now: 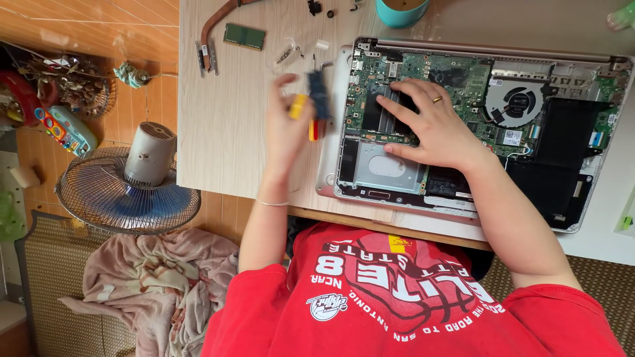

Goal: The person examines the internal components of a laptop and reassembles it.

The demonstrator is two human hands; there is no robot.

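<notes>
An opened laptop (331, 178) lies bottom-up on the wooden table (225, 132), showing its green circuit board (456, 73), round cooling fan (519, 102) and black battery (562, 152). My right hand (430, 129), with a ring on one finger, rests palm down on the board, its fingertips on the black memory slot area (374, 112). My left hand (284, 132) is raised just left of the laptop, blurred, and closed around small screwdrivers (311, 109) with yellow, blue and red handles.
A green memory stick (243, 36), a copper heat pipe (213, 30), small screws (314, 8) and a teal cup (401, 12) lie at the table's far side. On the floor to the left stand an electric fan (129, 182), a crumpled blanket (159, 284) and toys (63, 129).
</notes>
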